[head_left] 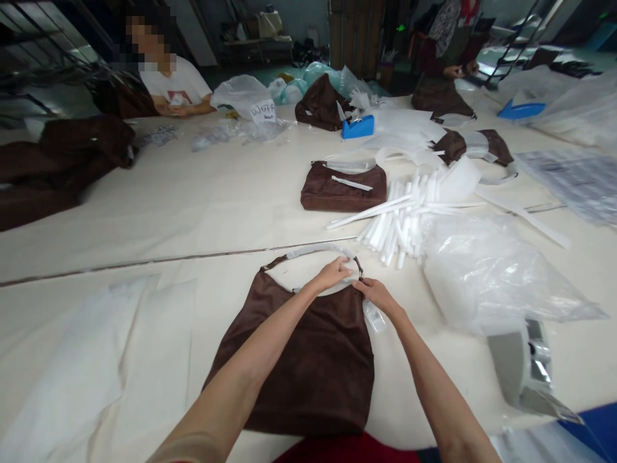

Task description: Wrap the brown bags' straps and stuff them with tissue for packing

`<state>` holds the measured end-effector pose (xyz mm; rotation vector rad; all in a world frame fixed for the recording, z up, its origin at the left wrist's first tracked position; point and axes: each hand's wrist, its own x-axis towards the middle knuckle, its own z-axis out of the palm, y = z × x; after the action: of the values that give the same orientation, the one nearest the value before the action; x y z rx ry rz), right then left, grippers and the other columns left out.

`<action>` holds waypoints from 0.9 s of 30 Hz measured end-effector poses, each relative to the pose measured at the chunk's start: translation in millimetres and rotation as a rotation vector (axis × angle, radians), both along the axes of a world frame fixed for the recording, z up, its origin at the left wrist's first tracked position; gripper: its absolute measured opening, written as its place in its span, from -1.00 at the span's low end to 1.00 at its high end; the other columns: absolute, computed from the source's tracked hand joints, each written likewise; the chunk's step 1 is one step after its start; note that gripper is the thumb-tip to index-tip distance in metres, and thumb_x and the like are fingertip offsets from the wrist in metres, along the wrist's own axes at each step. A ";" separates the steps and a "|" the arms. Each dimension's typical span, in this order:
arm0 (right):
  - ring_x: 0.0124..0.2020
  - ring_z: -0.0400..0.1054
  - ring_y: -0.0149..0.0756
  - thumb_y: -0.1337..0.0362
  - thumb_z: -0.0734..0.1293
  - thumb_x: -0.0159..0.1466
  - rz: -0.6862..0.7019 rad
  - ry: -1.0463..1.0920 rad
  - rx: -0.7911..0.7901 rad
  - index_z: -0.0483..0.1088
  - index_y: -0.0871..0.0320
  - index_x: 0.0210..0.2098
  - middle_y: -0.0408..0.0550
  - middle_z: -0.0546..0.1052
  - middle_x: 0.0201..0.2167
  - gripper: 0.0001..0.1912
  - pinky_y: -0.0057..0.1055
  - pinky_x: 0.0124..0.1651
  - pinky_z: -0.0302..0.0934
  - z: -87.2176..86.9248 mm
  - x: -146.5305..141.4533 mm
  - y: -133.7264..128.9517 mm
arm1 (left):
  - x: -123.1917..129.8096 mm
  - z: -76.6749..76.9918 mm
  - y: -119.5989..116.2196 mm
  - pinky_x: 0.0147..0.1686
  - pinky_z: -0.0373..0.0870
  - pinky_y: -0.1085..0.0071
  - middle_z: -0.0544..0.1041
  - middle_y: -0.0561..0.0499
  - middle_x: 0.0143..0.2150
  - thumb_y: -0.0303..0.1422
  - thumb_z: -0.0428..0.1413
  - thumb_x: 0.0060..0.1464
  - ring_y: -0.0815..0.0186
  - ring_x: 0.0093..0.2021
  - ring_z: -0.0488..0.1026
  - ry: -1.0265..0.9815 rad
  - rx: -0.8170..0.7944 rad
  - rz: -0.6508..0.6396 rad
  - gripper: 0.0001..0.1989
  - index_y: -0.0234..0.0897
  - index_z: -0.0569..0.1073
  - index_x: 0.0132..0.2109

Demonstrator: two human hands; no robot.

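Observation:
A large dark brown handbag (pixel 313 360) lies on the table right in front of me, its strap end pointing away. Clear wrapping covers much of the shoulder strap (pixel 318 248). My left hand (pixel 333 273) reaches across the bag and grips the strap near its right end, fingers closed. At the bag's upper right corner, beside the strap's metal fitting, my right hand (pixel 376 292) pinches the edge. A small tag in a clear sleeve (pixel 375 316) hangs just below that hand.
A heap of white foam tubes (pixel 409 215) and a clear plastic bag (pixel 496 270) lie to the right, near a grey tape dispenser (pixel 518 363). A smaller brown bag (pixel 343 186) sits beyond. White sheets (pixel 154 347) lie left. Two people are across the table.

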<state>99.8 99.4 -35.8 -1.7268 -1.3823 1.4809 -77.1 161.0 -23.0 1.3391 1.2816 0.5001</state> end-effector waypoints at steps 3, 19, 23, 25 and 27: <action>-0.39 0.38 -0.23 0.04 0.26 0.22 -0.102 -0.269 0.039 0.47 0.17 -0.39 -0.07 0.48 -0.49 -0.68 -0.33 -0.23 0.21 -12.9 14.2 -10.9 | -29.3 -7.0 -16.6 0.12 0.26 0.23 0.53 0.00 -0.38 -0.33 0.33 -0.21 0.12 -0.10 0.44 0.152 0.062 -0.084 -0.83 -0.16 0.48 -0.42; -0.04 0.47 -0.06 0.27 0.29 0.15 -0.312 -0.070 0.013 0.24 0.01 0.20 -0.07 0.58 -0.09 -0.41 -0.17 0.07 0.28 -24.0 -56.5 -154.2 | -125.4 -24.0 -95.6 0.17 0.16 0.16 0.49 -0.13 0.08 -0.26 -0.08 0.25 0.09 0.10 0.36 0.821 0.581 -0.344 -0.59 -0.17 0.42 0.18; -0.06 0.46 -0.12 0.28 0.32 0.11 -0.358 0.075 0.074 0.31 0.04 0.13 -0.11 0.59 -0.11 -0.44 -0.21 0.06 0.29 -21.4 -49.7 -171.2 | -125.9 -34.7 -118.1 0.13 0.22 0.17 0.53 -0.16 -0.01 -0.27 -0.15 0.27 0.10 0.03 0.41 0.869 0.689 -0.343 -0.57 -0.23 0.45 0.14; -0.11 0.47 -0.14 0.23 0.31 0.13 -0.408 0.196 0.056 0.40 0.07 0.02 -0.11 0.59 -0.16 -0.57 -0.24 -0.02 0.33 -25.6 -49.1 -184.9 | -130.5 -44.7 -131.2 0.14 0.22 0.17 0.54 -0.16 -0.04 -0.27 -0.19 0.28 0.09 0.02 0.42 0.880 0.770 -0.320 -0.55 -0.23 0.45 0.15; -0.22 0.48 -0.16 0.15 0.31 0.15 -0.481 0.254 0.030 0.47 0.12 -0.13 -0.09 0.59 -0.29 -0.68 -0.27 -0.14 0.35 -30.1 -44.7 -194.2 | -135.2 -53.9 -138.7 0.14 0.23 0.14 0.54 -0.18 -0.04 -0.28 -0.21 0.28 0.06 0.01 0.43 0.882 0.824 -0.284 -0.53 -0.25 0.45 0.15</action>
<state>55.1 -94.8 -65.9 -1.6361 -0.7841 1.3365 -212.3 22.3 -77.0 2.5827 1.5956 0.2203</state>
